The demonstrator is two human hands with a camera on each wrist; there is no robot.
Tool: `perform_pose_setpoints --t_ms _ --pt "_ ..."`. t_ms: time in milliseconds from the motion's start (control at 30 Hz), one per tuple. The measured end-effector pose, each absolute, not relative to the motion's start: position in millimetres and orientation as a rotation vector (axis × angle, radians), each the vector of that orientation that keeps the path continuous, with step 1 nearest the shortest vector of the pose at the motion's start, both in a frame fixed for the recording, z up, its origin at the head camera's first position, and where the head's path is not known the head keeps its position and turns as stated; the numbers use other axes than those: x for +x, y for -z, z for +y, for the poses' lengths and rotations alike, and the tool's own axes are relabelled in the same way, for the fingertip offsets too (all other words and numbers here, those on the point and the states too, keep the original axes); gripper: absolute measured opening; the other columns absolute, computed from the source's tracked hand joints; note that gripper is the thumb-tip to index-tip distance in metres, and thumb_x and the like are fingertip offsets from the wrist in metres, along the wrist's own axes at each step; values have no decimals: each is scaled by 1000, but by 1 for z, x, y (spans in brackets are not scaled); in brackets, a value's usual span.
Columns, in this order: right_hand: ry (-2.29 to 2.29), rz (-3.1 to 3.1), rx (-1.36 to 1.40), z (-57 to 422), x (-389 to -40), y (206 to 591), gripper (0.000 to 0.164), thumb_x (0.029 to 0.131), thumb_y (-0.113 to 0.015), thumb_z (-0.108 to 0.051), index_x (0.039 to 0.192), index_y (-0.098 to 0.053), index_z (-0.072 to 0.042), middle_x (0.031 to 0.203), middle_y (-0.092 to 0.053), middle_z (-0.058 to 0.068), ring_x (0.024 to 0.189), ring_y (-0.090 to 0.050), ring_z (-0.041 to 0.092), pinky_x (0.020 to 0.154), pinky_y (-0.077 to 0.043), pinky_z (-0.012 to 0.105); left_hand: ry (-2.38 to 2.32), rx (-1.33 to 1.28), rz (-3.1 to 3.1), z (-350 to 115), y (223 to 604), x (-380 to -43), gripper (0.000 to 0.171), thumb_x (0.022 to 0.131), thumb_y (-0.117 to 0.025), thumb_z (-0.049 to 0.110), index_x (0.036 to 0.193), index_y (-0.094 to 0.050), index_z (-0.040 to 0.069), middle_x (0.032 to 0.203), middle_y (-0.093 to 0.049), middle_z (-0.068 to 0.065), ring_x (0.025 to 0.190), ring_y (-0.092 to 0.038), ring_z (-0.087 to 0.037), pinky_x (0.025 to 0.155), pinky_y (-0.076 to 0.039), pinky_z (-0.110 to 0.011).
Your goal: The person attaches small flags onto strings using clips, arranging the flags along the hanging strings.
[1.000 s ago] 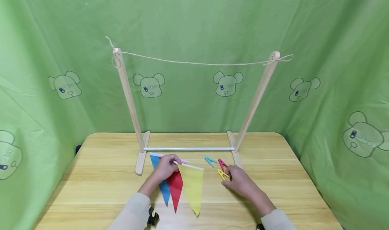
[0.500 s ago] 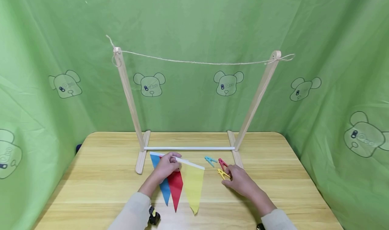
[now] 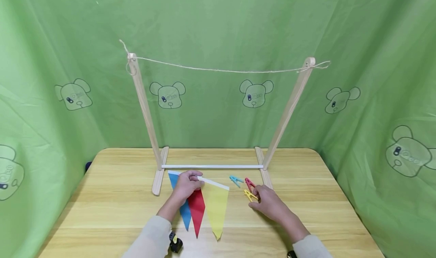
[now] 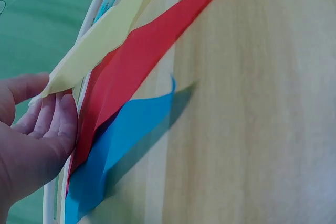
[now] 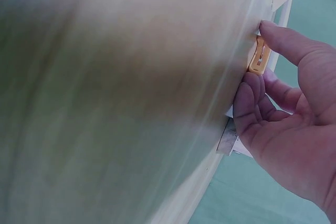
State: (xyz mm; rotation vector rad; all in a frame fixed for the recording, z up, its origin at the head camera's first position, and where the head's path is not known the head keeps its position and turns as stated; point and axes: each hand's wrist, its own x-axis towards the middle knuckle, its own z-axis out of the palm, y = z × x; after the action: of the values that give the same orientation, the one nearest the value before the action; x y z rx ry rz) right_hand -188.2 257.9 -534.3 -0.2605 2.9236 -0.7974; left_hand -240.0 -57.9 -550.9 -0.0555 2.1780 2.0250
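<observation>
My left hand [image 3: 185,186] pinches the white-edged top corner of a yellow pennant [image 3: 217,210] between thumb and fingers; the left wrist view shows this corner lifted. Beside it lie a red pennant [image 3: 196,208] and a blue pennant [image 3: 185,214], partly covered by the hand and by each other. To the right, my right hand [image 3: 270,203] has thumb and fingertips at the two sides of a yellow clothespin [image 5: 258,59], low over the tabletop. A red clothespin [image 3: 249,183] lies just behind it, and a blue clothespin [image 3: 235,180] is to their left.
Behind the hands stands a wooden frame with a left post [image 3: 145,110], a right post [image 3: 287,112] and a white bottom bar [image 3: 211,166]. A sagging string [image 3: 218,70] joins the post tops. Green printed curtains [image 3: 211,125] surround the wooden table [image 3: 112,197].
My left fingers have shifted slightly on the yellow pennant's top edge, uncovering more of its white strip, and its tip has moved a little left. My right hand has stayed in place.
</observation>
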Motion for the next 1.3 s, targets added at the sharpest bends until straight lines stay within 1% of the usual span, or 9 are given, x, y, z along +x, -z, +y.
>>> perform_pose_setpoints --t_ms 167,333,567,833,1033,1200,1300 --pt "795 2926 -258 258 -189 533 32 80 -89 -16 93 -61 -8 83 -52 3 74 -45 15 58 -36 25 -2043 -83 2179 -56 549 -238 25 86 -76 -4 110 -73 -10 83 -60 -4 70 -61 -13 68 -59 -26" --pt "790 2930 -259 257 -188 534 32 79 -89 -17 92 -61 -9 83 -52 2 73 -45 15 58 -37 25 -2075 -100 2143 -56 550 -238 22 88 -75 -2 109 -73 -10 85 -65 -7 72 -64 -15 69 -61 -27" --pt "791 2957 -251 256 -188 534 33 78 -89 -18 93 -62 -7 83 -52 2 73 -46 15 58 -38 25 -2113 -89 2129 -56 553 -240 16 90 -73 -1 104 -73 -8 85 -68 -8 72 -66 -15 68 -62 -27" --pt "827 2947 -216 255 -191 532 34 81 -88 -17 99 -63 -4 86 -54 2 73 -47 15 58 -40 24 -2129 -89 2111 -56 552 -241 17 91 -74 1 105 -73 -8 84 -68 -6 71 -68 -13 69 -63 -28" --pt "871 2942 -235 255 -193 530 32 82 -87 -14 100 -63 -4 86 -55 2 74 -48 14 58 -41 22 -2130 -73 2121 -58 550 -240 17 93 -73 4 106 -73 -8 85 -69 -9 70 -66 -13 68 -62 -28" --pt "901 2941 -240 255 -193 529 32 82 -86 -11 104 -64 -3 88 -57 2 76 -50 13 60 -44 21 -2127 -51 2121 -58 549 -239 18 96 -71 6 108 -72 -8 87 -68 -10 74 -64 -13 69 -62 -27" --pt "892 2953 -238 256 -192 528 31 82 -85 -11 105 -65 -3 89 -56 1 77 -50 13 61 -45 20 -2113 -38 2129 -58 549 -238 19 97 -70 8 109 -72 -7 90 -68 -13 78 -65 -17 71 -62 -26"
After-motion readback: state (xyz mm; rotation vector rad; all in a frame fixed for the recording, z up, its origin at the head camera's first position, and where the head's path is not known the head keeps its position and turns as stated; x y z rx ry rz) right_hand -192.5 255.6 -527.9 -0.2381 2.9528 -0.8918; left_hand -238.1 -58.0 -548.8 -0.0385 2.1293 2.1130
